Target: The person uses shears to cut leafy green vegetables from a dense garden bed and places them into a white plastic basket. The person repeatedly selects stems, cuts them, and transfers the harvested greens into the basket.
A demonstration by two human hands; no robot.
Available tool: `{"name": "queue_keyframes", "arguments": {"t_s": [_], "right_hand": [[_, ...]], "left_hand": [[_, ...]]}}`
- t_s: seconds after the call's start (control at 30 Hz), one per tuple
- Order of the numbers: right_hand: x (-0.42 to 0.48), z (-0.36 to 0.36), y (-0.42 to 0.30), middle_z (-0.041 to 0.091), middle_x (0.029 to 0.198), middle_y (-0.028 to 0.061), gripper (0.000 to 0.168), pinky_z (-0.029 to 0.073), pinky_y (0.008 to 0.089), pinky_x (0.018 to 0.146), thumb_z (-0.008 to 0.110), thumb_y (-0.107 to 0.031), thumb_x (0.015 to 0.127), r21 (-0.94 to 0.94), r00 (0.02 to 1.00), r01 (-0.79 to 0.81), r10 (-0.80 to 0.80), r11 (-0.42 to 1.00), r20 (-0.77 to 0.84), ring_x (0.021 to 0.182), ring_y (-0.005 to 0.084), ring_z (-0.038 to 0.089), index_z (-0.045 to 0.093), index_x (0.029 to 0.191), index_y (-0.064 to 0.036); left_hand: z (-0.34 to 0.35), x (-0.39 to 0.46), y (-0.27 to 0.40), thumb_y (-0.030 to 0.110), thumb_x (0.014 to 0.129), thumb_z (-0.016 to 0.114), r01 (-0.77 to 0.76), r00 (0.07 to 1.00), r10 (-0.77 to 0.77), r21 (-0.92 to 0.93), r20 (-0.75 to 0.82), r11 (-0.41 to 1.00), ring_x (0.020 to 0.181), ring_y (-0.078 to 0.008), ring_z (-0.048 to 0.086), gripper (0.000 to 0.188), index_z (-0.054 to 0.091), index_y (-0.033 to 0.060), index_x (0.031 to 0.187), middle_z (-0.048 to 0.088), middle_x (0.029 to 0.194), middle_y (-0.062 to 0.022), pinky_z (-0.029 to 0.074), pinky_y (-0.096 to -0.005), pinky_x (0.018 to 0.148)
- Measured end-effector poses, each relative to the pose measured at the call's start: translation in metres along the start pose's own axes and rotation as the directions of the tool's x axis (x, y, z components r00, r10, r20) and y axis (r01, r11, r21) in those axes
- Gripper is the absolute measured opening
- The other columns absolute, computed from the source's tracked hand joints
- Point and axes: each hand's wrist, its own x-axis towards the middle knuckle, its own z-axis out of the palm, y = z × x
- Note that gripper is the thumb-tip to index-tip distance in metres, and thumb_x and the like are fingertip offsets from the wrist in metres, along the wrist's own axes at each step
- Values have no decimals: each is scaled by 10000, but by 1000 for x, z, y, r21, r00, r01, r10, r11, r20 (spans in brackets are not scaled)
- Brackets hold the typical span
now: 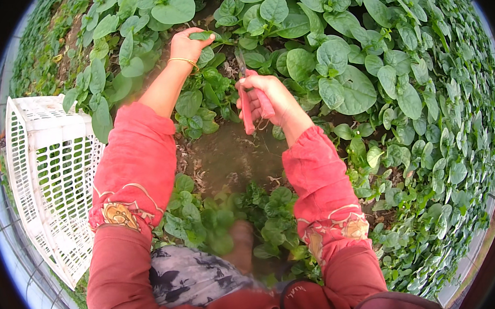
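Note:
My left hand [190, 45] grips a green leafy shoot [201, 36] near the top of the view; a thin bracelet circles that wrist. Lower and to its right, my right hand [260, 94] holds red-handled scissors [248, 106], whose narrow metal blades point up toward the stems. The blade tips lie close beside the held shoot's stem; whether they touch it cannot be told. Broad-leaved green plants [301, 63] surround both hands. Red sleeve covers are on both forearms.
At the left, a white perforated plastic basket [53, 122] stands tilted among the plants. Bare brown soil [230, 151] shows below my hands. More low plants [274, 213] grow near my body, and dense leafy rows [436, 118] extend along the right.

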Motion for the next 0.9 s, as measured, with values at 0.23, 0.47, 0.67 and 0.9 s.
{"name": "queue_keyframes", "arguments": {"t_s": [0.23,0.47,0.67,0.9], "right_hand": [[31,10,-23,598,772,203,331,502,400,513,621,-255,840,111,999,25,-22,993,-24,580,317,614,527,982,29],[-4,-17,9,615,908,100,416,526,379,574,601,-246,856,275,989,125,-141,953,39,723,210,611,512,1199,-28],[-38,-29,11,624,1016,184,478,569,446,707,563,-284,862,586,948,214,-310,782,67,820,296,637,508,1168,78],[4,-23,1,645,890,179,459,531,385,739,559,-340,869,657,944,92,-275,748,181,779,313,631,581,1094,59]], "left_hand": [[0,-5,18,292,669,879,60,997,-56,-84,46,995,766,-134,575,362,716,38,867,681,847,-73,490,-300,759],[-7,-14,50,-6,829,676,169,985,-157,-616,75,769,808,-190,669,174,597,-46,979,689,902,-107,541,-290,738],[0,-32,125,164,795,790,-180,907,301,-376,295,909,840,-110,626,473,610,56,1219,682,940,-47,518,-259,744],[52,-6,134,388,708,808,-382,905,250,398,345,834,902,-269,677,546,669,153,1181,696,1011,-176,517,-342,827]]}}
